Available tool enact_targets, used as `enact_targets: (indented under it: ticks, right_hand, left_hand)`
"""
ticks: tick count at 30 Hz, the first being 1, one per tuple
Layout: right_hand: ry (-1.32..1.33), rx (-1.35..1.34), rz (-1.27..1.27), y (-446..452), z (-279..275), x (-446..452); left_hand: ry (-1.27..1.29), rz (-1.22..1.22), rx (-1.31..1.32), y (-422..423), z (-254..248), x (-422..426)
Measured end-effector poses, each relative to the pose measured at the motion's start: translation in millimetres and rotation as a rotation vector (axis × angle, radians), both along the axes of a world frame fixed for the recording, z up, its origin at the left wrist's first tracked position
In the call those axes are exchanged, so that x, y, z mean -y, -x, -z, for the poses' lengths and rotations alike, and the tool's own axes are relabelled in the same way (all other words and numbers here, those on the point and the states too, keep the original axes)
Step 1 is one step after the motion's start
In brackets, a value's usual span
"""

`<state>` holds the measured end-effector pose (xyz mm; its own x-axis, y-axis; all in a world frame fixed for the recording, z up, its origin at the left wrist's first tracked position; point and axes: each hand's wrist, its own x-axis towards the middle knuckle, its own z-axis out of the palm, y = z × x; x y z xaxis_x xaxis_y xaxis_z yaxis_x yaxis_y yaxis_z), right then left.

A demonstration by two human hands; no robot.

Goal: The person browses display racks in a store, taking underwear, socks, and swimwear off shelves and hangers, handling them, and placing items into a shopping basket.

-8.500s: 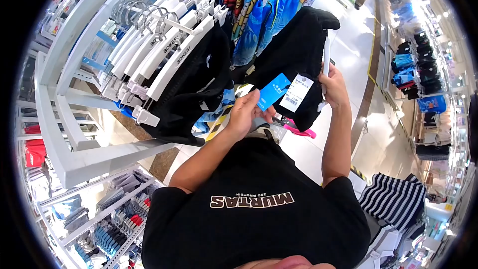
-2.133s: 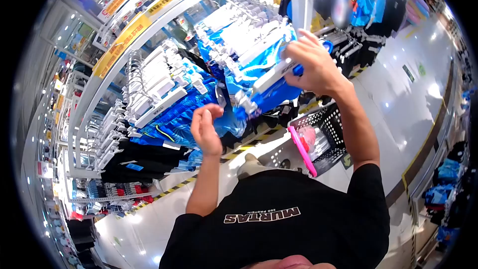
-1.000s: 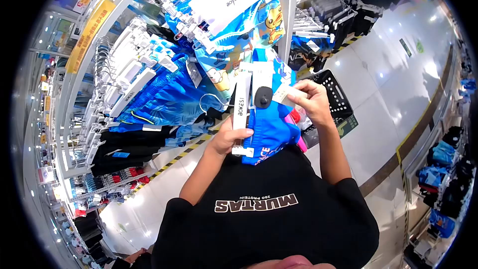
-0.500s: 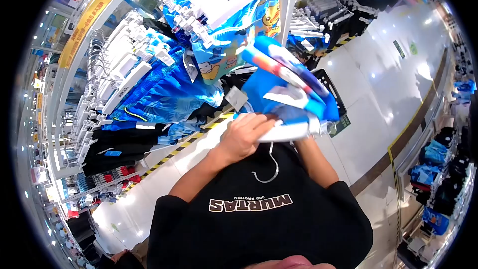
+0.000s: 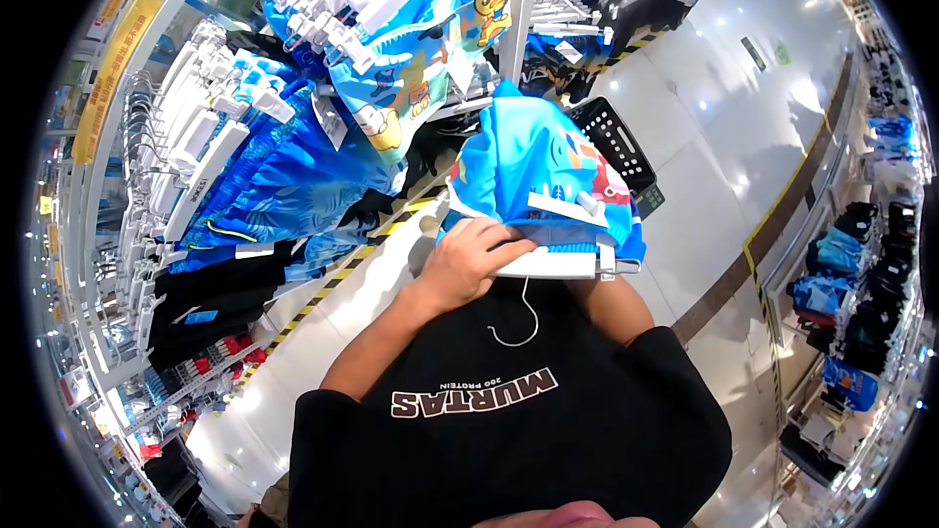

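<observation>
My left hand (image 5: 471, 259) is closed at the waist of blue printed swim trunks (image 5: 523, 152), its fingers along the edge of a white clip hanger (image 5: 559, 265). The hanger's metal hook (image 5: 518, 340) points down toward my black T-shirt (image 5: 509, 440). A white tag (image 5: 565, 205) lies across the trunks near the waist. My right forearm (image 5: 614, 311) reaches up behind the hanger, and the trunks hide that hand and its fingers.
On the left, a rack holds blue swim shorts (image 5: 293, 176) on white hangers and duck-print trunks (image 5: 411, 68). A black perforated object (image 5: 614, 142) sits beyond the trunks. Yellow-black tape (image 5: 323, 295) marks the floor. Shelves of folded clothes (image 5: 822, 293) stand at right.
The trunks were folded over and blurred by motion; now they hang opened out, with the printed face showing. Both hands stay at the hanger. The whole view has shifted slightly.
</observation>
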<state>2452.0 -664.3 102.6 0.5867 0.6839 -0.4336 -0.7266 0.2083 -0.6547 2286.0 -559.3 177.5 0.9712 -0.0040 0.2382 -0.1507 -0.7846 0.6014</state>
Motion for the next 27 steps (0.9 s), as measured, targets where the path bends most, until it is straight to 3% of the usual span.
enact_targets:
  ticks: [5,7,9,11,13,15,18,19,21,23,24,25,27]
  right_hand:
    - [0.06,0.037,-0.017,0,-12,-5]
    - [0.084,0.057,-0.028,-1,-16,-8]
    - [0.097,0.082,-0.053,-1,-16,-9]
    - [0.032,0.098,-0.162,-15,12,-3]
    - [0.144,0.145,-0.066,-9,-10,-7]
    - [0.083,0.301,-0.069,-7,-7,-2]
    - [-0.077,0.591,-0.148,8,-31,4]
    - [-0.164,0.675,-0.16,15,-47,3]
    - [-0.129,0.716,-0.202,28,-56,3]
    - [-0.145,0.616,-0.231,30,-57,0]
    - [-0.067,0.542,-0.287,21,-55,1]
    - [0.065,0.515,-0.179,17,-54,2]
    - [0.052,0.356,-0.103,-1,-56,7]
  left_hand:
    - [0.245,-0.08,0.056,9,3,-3]
    - [0.458,-0.129,0.138,13,12,-9]
    - [0.809,-0.38,-0.09,27,8,-10]
    - [1.046,-0.377,0.015,22,-8,-18]
    - [1.114,-0.407,0.04,20,-13,-25]
    - [1.194,-0.425,0.097,13,-16,-25]
    - [1.02,-0.543,0.163,-9,-24,-9]
    - [0.91,-0.625,0.077,-13,-17,-4]
    - [0.543,-0.525,0.147,-26,-13,4]
    - [0.327,-0.421,-0.018,-30,-19,15]
    - [0.232,-0.339,0.019,-30,-16,17]
    - [0.136,-0.259,0.057,-30,-15,17]
    - [0.262,-0.074,-0.046,-23,-22,16]
